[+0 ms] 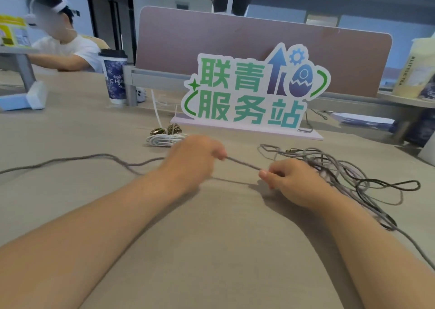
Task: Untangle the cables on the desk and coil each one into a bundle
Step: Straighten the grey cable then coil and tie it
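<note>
Head view: beyond the hands stand one sign [254,89] and one cup [115,77], with one white coiled bundle [164,140] and two braided bundles [174,128] just past the left hand [190,160]. Both hands pinch one grey cable [243,163] taut between them; a cable tangle [341,169] lies just right of the right hand [289,184].

Cable tangle [341,167] right of hands [237,167]

The cable [243,163] is seen to be grey. The tangle [329,165] is mostly grey, with some near-black mixed in. A white coil [164,140] is shown on the beige desk [211,249]. The sign [249,92] is lettered in green and teal, and the cup [115,77] is patterned in dark blue and white.
</note>
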The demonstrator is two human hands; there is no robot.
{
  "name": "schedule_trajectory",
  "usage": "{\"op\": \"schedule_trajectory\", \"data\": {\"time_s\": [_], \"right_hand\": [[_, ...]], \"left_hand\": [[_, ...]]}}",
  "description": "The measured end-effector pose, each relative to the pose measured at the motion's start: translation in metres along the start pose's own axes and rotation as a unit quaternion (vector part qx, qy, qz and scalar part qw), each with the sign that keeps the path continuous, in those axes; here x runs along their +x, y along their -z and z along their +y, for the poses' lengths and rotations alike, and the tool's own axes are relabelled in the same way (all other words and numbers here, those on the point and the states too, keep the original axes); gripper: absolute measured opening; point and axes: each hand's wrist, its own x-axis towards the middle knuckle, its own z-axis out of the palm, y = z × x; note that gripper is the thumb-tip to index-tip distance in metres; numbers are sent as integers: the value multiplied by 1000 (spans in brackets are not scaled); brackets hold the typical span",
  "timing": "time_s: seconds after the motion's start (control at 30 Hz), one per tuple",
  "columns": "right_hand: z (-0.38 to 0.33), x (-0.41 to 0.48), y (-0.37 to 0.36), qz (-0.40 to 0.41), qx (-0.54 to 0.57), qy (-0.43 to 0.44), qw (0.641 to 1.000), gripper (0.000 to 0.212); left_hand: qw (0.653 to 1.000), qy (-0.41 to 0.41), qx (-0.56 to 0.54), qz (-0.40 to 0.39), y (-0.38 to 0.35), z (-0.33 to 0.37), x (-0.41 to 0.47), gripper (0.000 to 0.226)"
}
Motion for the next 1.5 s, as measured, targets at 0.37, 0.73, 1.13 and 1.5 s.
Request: {"op": "schedule_trajectory", "data": {"time_s": [0.37, 0.73, 1.13, 1.5], "right_hand": [[-16, -2, -4, 11, -8, 33, 999, 32], [18, -1, 11, -8, -35, -86, 996, 34], [-10, -1, 3, 5, -37, -21, 999, 30], [0, -1, 12, 9, -8, -76, 997, 21]], "left_hand": [[987, -64, 32, -142, -3, 34, -7, 33], [978, 182, 99, -9, 25, -48, 5, 29], [998, -56, -37, -20, 0, 2, -2, 21], [994, 63, 90, -9, 12, -18, 2, 23]]}}
